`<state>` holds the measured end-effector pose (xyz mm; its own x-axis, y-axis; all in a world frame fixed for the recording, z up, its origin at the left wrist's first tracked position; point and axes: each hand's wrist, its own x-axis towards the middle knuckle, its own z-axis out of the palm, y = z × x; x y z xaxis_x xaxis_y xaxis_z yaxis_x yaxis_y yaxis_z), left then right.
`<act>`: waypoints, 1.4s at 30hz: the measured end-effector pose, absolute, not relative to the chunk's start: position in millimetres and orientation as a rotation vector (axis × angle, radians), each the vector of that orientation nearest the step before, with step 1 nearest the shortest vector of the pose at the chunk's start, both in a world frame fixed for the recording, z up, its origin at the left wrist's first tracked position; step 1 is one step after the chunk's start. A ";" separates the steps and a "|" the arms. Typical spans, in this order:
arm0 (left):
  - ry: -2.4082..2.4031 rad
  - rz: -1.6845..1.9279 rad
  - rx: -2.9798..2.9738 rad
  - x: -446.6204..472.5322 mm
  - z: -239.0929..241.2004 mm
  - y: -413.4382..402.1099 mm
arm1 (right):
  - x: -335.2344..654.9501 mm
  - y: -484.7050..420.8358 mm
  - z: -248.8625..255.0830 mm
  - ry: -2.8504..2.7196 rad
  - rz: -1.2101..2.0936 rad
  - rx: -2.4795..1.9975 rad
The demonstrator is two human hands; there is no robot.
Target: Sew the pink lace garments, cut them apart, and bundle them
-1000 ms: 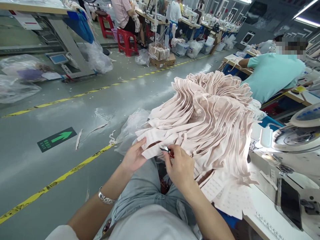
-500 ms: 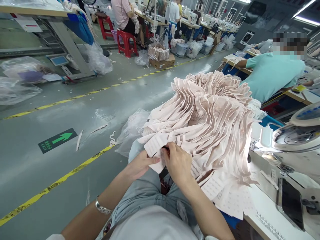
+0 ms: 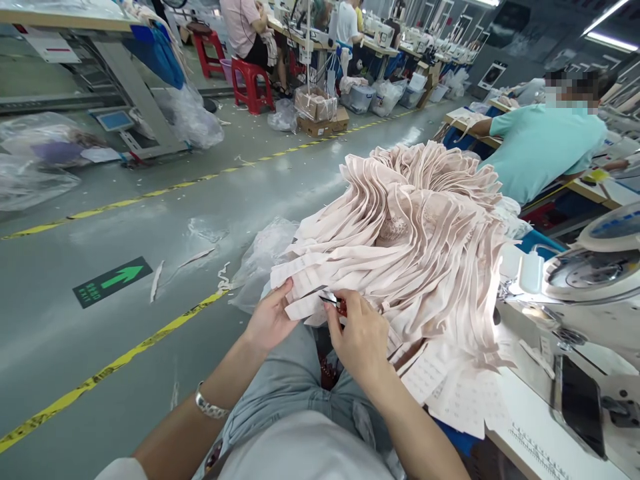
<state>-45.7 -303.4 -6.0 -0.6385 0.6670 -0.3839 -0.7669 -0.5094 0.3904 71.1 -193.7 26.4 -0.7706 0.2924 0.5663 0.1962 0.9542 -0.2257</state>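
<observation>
Over your lap [image 3: 287,383], your left hand [image 3: 269,319] is pinching pale pink fabric ends [image 3: 303,306], while your right hand [image 3: 363,333] is gripping small dark snips [image 3: 329,299] whose tips are pointing toward those ends; whether they are touching is not showing clearly. The ends are extending from the near edge of the pink fabric pile [image 3: 420,233], which is spreading out beside the white sewing machine [image 3: 595,327].

A garment-sewing workshop: a heap of pale pink garments [image 3: 425,220], a sewing machine [image 3: 607,327] beside it, more sewing machines [image 3: 379,35] beyond it.
</observation>
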 end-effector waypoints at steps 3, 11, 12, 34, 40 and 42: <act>0.699 2.145 -0.258 -41.5 -9.9 -305.6 | 67.5 -193.8 26.7 -2.496 0.172 -0.355; 0.843 1.966 0.060 -28.2 -22.6 -312.1 | 58.2 -189.6 20.9 -2.564 0.081 -0.385; 0.905 1.933 0.106 -28.5 -22.5 -312.1 | 58.1 -189.4 20.4 -2.562 0.081 -0.385; 1.188 1.942 0.231 -38.6 -14.6 -313.8 | 54.9 -191.3 28.8 -2.624 0.083 -0.438; 1.003 1.823 0.110 -46.0 -14.8 -311.5 | 68.5 -188.6 33.7 -2.410 0.266 -0.334; 0.915 1.966 -0.039 -47.5 -12.7 -308.5 | 73.9 -189.7 35.4 -2.377 0.320 -0.299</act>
